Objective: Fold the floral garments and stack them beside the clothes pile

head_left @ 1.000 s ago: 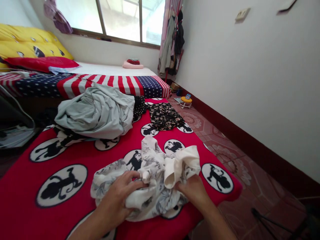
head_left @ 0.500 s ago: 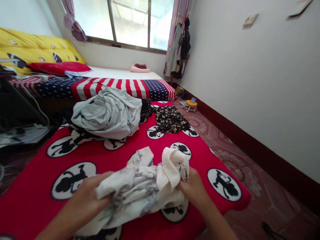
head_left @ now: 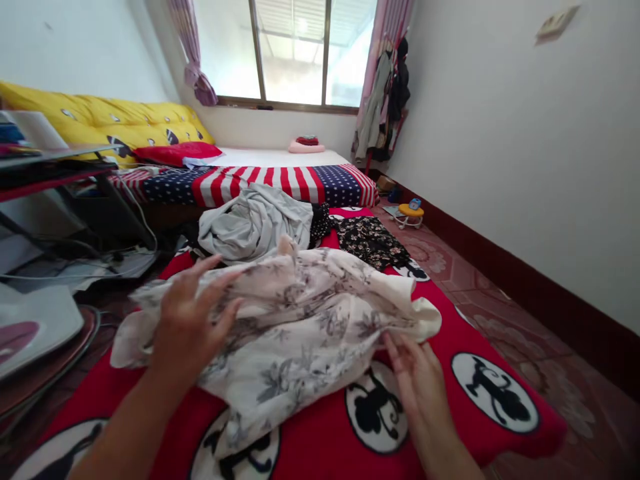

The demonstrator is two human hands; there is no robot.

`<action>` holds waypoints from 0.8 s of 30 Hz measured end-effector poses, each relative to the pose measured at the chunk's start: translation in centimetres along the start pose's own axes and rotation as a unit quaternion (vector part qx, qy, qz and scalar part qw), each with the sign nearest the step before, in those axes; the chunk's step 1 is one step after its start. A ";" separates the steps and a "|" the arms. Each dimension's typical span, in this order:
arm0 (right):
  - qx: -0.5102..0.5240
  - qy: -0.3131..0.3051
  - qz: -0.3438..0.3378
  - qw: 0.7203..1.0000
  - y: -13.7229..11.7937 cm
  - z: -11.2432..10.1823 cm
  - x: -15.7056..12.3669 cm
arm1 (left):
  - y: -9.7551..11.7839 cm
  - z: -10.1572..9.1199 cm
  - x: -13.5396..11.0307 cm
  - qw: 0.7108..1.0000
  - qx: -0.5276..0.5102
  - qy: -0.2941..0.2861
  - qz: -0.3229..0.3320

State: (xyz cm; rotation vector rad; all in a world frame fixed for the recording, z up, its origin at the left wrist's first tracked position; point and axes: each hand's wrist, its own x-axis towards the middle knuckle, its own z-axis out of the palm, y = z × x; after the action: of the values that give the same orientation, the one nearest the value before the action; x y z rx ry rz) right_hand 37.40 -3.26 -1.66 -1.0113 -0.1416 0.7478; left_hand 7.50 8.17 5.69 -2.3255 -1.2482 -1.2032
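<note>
Left hand [head_left: 187,320], grip spread apart, over a rumpled floral garment [head_left: 320,333] on a red blanket [head_left: 320,443]; right hand [head_left: 419,377], grip pinched together on the garment's edge.

Monkey-print blanket [head_left: 513,445] lies open at near right; white floral garment [head_left: 310,333] blocks the middle, gray cloth heap [head_left: 255,223] the far left

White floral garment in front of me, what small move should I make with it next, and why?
Probably spread your left hand outward across the floral garment to ease the wrinkles: the cloth lies creased over the red blanket, your left fingers are already splayed, and your right hand is at the opposite end's edge, perhaps able to steady it.
</note>
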 end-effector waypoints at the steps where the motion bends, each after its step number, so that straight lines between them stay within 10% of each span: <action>1: -0.010 0.025 -0.014 1.000 -0.1 -1.8 0.6 | 0.4 0.9 -1.6 1.000 -0.020 -0.005 0.007; 5: -0.130 0.077 -0.088 0.985 -0.6 -7.9 0.8 | 1.2 2.6 -8.7 0.989 -0.114 -0.087 -0.034; 9: -0.326 -0.087 -0.105 0.936 0.0 -8.7 -0.4 | 1.2 1.3 -12.8 0.961 -0.140 -0.235 -0.028; 13: -0.515 -0.321 -0.214 0.765 2.1 -6.0 -1.2 | 1.8 1.2 -14.0 0.942 -0.128 -0.310 0.010; 17: -0.594 -0.384 -0.290 0.645 3.5 -3.0 -1.3 | 1.9 2.6 -14.0 0.950 -0.160 -0.269 -0.011; 20: -0.581 -0.413 -0.277 0.644 2.9 -1.7 -1.3 | 1.8 2.4 -13.3 0.945 -0.212 -0.238 -0.079; 24: -0.573 -0.438 -0.187 0.667 0.7 -1.5 -2.0 | 2.6 -0.1 -12.3 0.885 -0.254 -0.356 -0.158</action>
State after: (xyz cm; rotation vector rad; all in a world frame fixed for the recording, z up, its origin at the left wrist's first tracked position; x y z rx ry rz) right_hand 36.21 -5.38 -2.66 -1.6202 -1.8175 0.6677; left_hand 5.80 -0.64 -3.18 -3.2401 -1.7583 -0.8297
